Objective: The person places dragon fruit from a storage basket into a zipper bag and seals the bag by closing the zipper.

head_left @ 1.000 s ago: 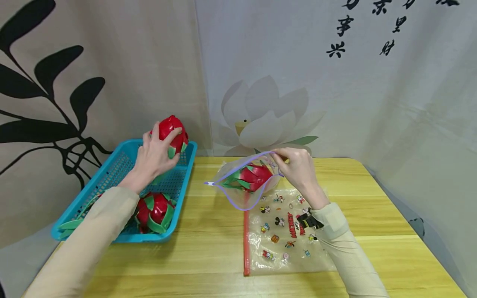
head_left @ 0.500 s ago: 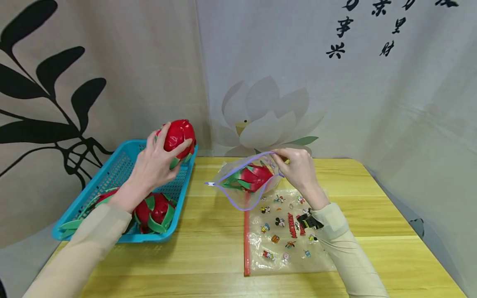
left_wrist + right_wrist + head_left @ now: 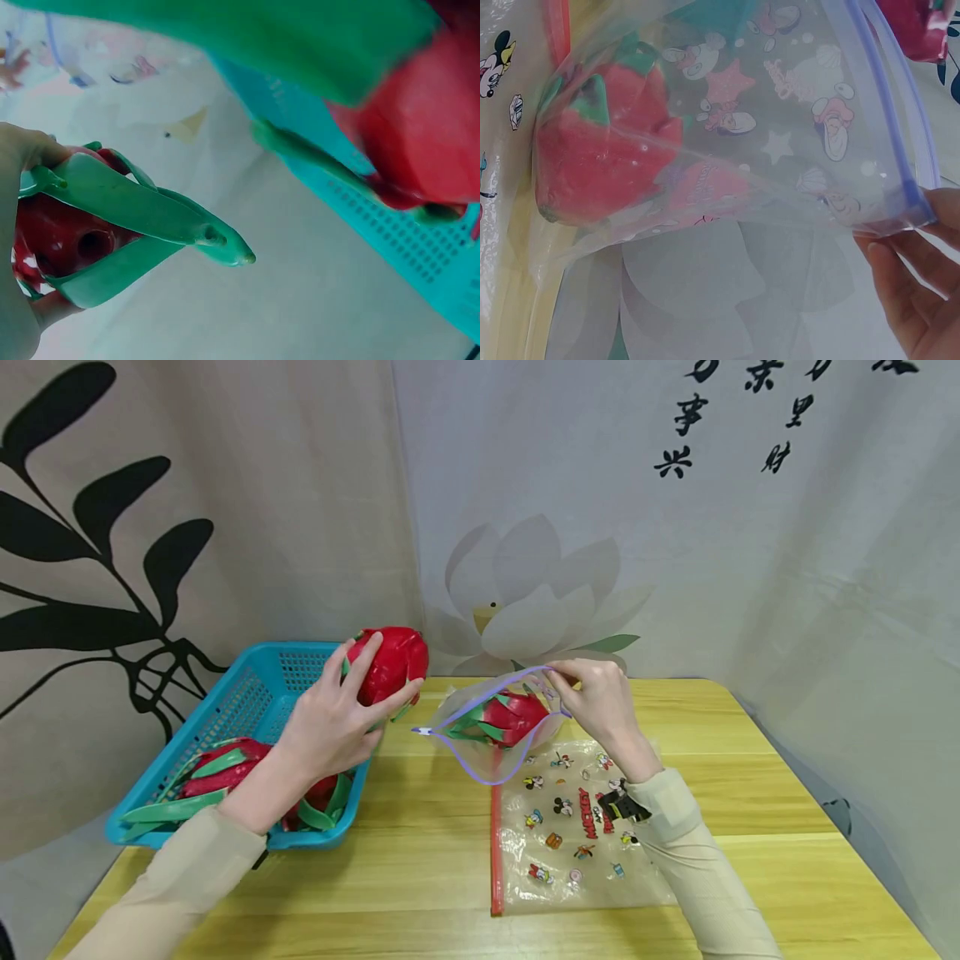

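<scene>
My left hand [image 3: 333, 718] grips a red dragon fruit [image 3: 393, 664] with green leaf tips, held above the right rim of the blue basket [image 3: 258, 693]. In the left wrist view its green leaves [image 3: 127, 199] point away from the palm. My right hand [image 3: 600, 702] pinches the corner of a clear zip bag [image 3: 480, 760] with a purple zip edge, its mouth spread wide. Inside that bag lies another dragon fruit [image 3: 516, 718], seen through the printed plastic in the right wrist view [image 3: 607, 150]. More dragon fruit [image 3: 232, 764] lie in the basket, partly hidden by my left forearm.
A second zip bag [image 3: 585, 835] with a red zip edge and cartoon prints lies flat on the wooden table [image 3: 405, 893], under my right forearm. Behind the table hangs a pale curtain [image 3: 525, 460] printed with a lotus, leaves and characters.
My left hand has carried the dragon fruit rightward and a little down, from over the basket to its right rim, closer to the bag. The right hand and the bag have stayed still.
</scene>
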The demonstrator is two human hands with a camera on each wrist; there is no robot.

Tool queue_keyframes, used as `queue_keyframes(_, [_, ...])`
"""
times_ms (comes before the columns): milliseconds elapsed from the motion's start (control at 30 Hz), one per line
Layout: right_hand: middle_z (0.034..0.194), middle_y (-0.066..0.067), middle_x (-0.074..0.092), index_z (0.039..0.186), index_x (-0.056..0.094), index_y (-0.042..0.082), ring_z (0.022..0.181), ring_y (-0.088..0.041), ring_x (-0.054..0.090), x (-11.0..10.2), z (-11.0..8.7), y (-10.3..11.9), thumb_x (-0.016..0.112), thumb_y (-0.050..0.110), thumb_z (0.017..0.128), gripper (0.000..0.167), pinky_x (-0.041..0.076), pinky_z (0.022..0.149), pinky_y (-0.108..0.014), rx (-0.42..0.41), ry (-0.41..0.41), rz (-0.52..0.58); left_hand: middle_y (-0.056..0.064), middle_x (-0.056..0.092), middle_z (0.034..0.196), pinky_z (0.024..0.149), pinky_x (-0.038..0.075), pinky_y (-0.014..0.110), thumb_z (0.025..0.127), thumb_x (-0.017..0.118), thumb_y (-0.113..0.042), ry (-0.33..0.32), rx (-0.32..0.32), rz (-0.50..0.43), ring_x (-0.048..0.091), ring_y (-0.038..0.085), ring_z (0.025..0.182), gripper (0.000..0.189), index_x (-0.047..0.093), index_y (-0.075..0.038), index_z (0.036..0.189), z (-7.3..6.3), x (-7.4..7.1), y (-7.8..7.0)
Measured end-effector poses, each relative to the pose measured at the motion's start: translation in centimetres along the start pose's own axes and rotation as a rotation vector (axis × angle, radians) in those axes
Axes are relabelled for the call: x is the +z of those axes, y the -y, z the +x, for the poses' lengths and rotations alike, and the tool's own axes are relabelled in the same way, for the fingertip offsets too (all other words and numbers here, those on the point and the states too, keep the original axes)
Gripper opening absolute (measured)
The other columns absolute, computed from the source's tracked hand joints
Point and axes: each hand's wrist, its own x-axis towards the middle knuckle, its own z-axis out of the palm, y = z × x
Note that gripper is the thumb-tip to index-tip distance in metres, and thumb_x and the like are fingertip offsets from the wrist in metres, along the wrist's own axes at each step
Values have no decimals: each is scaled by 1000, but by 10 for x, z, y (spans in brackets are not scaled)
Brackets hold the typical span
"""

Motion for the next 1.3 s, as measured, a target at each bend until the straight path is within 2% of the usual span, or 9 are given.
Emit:
queue_keyframes(233, [82, -10, 75, 91, 77, 6, 59, -18, 66, -1, -1, 0, 68, 11, 86, 11, 47, 51, -27, -3, 8, -7, 28, 46, 134, 70, 56, 55, 66, 77, -16, -42, 84, -16, 48, 52, 115, 72, 52, -30, 132, 4, -6, -21])
queue_keyframes(433, [81, -9, 75, 90, 77, 6, 57, -17, 64, -1, -2, 2, 68, 11, 86, 11, 42, 49, -25, -13, 1, -17, 27, 49, 133, 69, 57, 52, 64, 79, -18, -72, 143, -11, 50, 50, 115, 72, 55, -32, 130, 6, -9, -40])
queue_keyframes(533, [81, -9, 75, 89, 77, 7, 58, -17, 66, -2, -2, 2, 68, 11, 86, 11, 45, 49, -26, -19, -8, -23, 26, 49, 133, 70, 58, 51, 65, 78, -21, -65, 158, -16, 51, 49, 114, 70, 55, -33, 130, 7, -10, -48])
queue_keyframes(800, [78, -7, 75, 87, 77, 9, 60, -18, 68, -4, -3, 2, 68, 12, 86, 10, 51, 52, -30, -30, -25, -37, 26, 49, 134, 73, 57, 50, 66, 79, -24, -66, 183, -30, 51, 50, 114, 69, 55, -35, 130, 9, -15, -60])
queue_keyframes(933, [78, -7, 75, 87, 77, 9, 57, -17, 66, -4, -3, 4, 68, 12, 86, 10, 47, 48, -28, -45, -37, -52, 25, 50, 134, 74, 57, 49, 66, 80, -26, -71, 200, -27, 52, 50, 113, 70, 55, -35, 130, 10, -19, -66])
queue_keyframes(1100, [78, -8, 75, 87, 77, 7, 57, -19, 66, -4, -3, 6, 68, 11, 86, 10, 47, 47, -28, -54, -43, -58, 25, 51, 133, 74, 58, 48, 73, 74, -24, -84, 226, -53, 52, 50, 112, 61, 55, -36, 130, 12, -20, -74])
queue_keyframes(1167, [78, -9, 75, 87, 77, 6, 57, -20, 66, -3, -3, 6, 68, 10, 86, 10, 47, 47, -28, -58, -47, -56, 25, 51, 134, 76, 58, 47, 76, 71, -25, -73, 239, -48, 52, 50, 113, 60, 53, -37, 132, 13, -21, -77])
queue_keyframes(1300, [78, -9, 74, 87, 76, 5, 59, -20, 67, -1, -4, 6, 69, 9, 85, 9, 51, 50, -29, -73, -64, -57, 22, 51, 135, 79, 57, 46, 76, 73, -29, -40, 258, -35, 51, 49, 115, 63, 50, -40, 134, 15, -22, -84])
